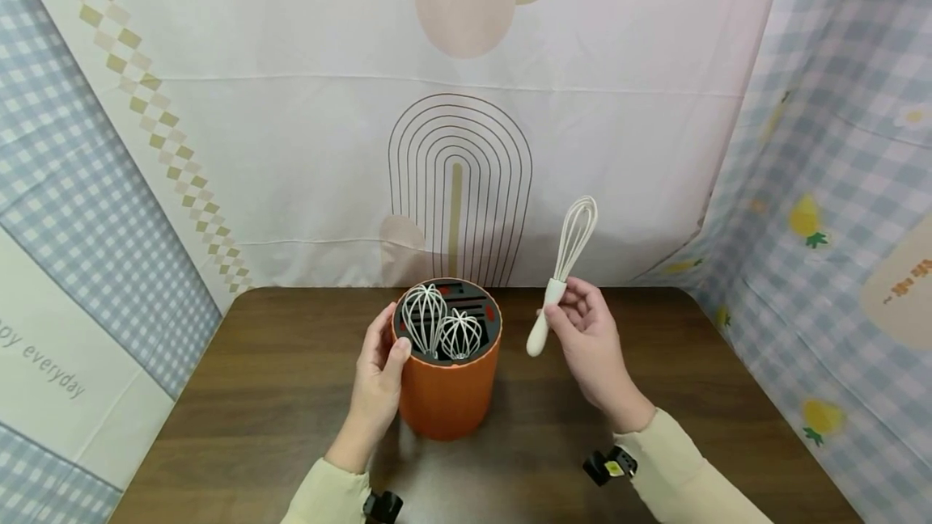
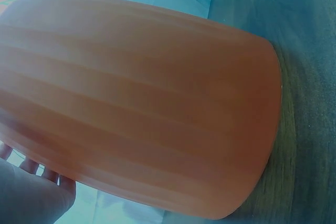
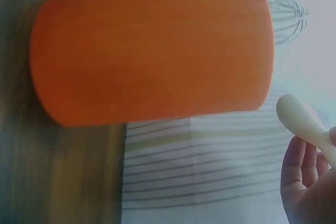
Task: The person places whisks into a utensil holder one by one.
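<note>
An orange utensil holder (image 1: 449, 403) stands upright on the table, with a black slotted insert (image 1: 466, 297) in its top. Two whisks are in it, a taller balloon whisk (image 1: 425, 312) and a smaller rounded whisk (image 1: 461, 335), wire heads up. My left hand (image 1: 379, 378) grips the holder's left side near the rim, thumb at the front; in the left wrist view, fingers (image 2: 51, 174) show along its side. To the right of the holder, my right hand (image 1: 588, 338) pinches a white whisk (image 1: 557, 291) by its handle, wires up. Its rounded handle end (image 3: 296, 114) shows in the right wrist view.
Brown wooden table (image 1: 277, 378) lies under the holder. A pale printed cloth (image 1: 313, 160) hangs behind its far edge. Checked cloths stand at the left (image 1: 87, 160) and right (image 1: 837, 144). Black wrist cameras (image 1: 610, 466) sit at both cuffs.
</note>
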A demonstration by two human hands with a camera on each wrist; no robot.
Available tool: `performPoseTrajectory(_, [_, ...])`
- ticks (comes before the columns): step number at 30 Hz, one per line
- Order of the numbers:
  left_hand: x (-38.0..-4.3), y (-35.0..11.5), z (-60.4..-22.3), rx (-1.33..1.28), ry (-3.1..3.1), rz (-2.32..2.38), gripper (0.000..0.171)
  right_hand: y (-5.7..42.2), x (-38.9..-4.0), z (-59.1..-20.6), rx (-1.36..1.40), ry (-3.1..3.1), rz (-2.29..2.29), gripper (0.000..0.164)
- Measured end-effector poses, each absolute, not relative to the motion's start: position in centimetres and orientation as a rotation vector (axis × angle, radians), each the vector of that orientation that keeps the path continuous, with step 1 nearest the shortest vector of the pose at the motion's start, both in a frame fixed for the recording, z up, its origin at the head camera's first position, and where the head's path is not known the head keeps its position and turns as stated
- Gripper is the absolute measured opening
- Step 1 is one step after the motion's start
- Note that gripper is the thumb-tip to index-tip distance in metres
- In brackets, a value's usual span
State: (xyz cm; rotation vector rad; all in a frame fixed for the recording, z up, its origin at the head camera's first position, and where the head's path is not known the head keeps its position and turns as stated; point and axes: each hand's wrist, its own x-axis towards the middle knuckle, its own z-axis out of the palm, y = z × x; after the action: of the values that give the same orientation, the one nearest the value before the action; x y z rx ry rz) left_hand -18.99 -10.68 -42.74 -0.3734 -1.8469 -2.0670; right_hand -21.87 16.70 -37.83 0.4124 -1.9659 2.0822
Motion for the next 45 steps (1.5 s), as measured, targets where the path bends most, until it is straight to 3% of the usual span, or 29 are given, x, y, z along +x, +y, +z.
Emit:
performPoseTrajectory(13, [-20.5, -11.1, -45.5, -0.382, -1.815, -2.086, 0.051, 13.8, -22.4, -36.5, 0.519, -1.839, 2.117, 0.049])
performPoseTrajectory(30, [-20.6, -11.1, -45.6, -0.387, -1.812, -2.069, 0.051, 11.6, -22.9, -36.6, 0.610, -1.865, 2.037, 0.046])
performPoseTrajectory(45, [-20.5, -11.0, -45.4, -0.393, -1.804, -2.073, 0.050, 10.5, -21.1, -35.5, 0.635, -2.031, 1.839, 0.042])
